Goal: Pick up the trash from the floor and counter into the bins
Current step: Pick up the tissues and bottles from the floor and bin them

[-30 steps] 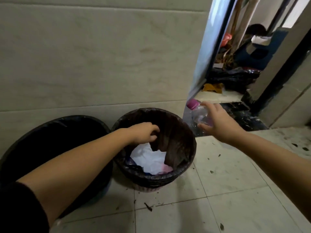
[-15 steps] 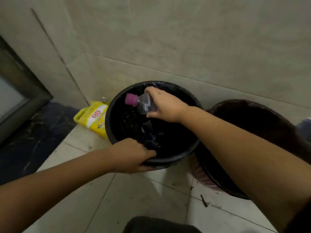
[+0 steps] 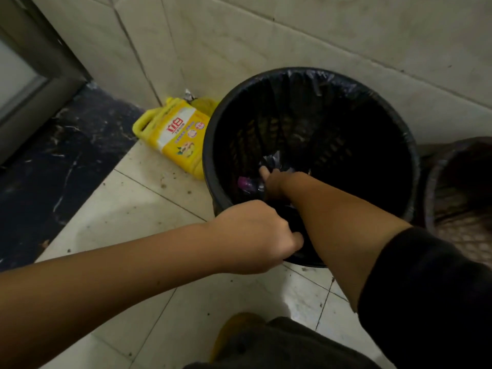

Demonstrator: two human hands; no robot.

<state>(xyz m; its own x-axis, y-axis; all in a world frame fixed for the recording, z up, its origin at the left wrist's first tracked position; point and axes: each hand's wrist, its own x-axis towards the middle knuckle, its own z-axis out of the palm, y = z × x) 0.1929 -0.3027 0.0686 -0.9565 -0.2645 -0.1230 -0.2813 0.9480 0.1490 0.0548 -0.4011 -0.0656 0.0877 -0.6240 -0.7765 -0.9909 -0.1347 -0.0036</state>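
step: binning bottle (image 3: 249,185) | bottle: deep in black bin (image 3: 394,121) | right hand (image 3: 273,182): inside bin, grip hidden | left hand (image 3: 255,235): clenched on rim | next: withdraw arm, fetch more trash

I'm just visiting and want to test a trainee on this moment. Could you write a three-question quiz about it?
1. True or false: the left hand grips the near rim of the round black lined bin.
2. Where is the clear plastic bottle with the purple cap? A) on the floor B) inside the black bin C) in the brown bin
3. What lies on the tiled floor left of the black bin?

Key: 1 true; 2 B; 3 the yellow plastic jug, lying on its side.
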